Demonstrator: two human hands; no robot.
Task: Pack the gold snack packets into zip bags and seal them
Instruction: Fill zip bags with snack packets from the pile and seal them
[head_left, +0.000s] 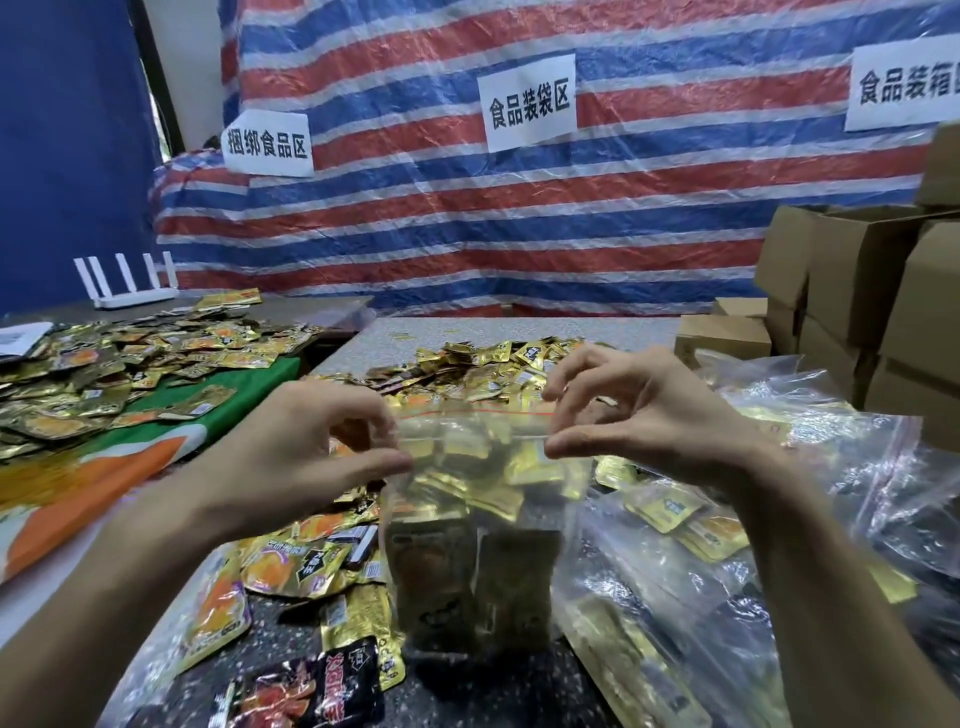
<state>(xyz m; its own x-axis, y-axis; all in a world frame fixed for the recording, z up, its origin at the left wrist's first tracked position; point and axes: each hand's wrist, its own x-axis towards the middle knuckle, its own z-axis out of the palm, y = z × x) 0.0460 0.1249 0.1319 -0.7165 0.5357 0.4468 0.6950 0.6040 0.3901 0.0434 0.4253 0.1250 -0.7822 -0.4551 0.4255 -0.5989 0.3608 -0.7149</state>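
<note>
A clear zip bag (472, 525) with a red strip along its mouth stands upright at the centre of the table, holding several gold snack packets. My left hand (306, 452) pinches the left end of the bag's mouth between thumb and fingers. My right hand (639, 410) pinches the right end of the mouth in the same way. Loose gold packets (483, 364) lie in a heap just behind the bag, and more gold packets (291, 566) lie scattered at its left foot.
A large spread of gold packets (130, 358) covers the green and orange cloth on the left table. Filled clear bags (810, 499) pile up at the right. Cardboard boxes (862, 291) stack at the far right. Red and black packets (317, 691) lie near the front edge.
</note>
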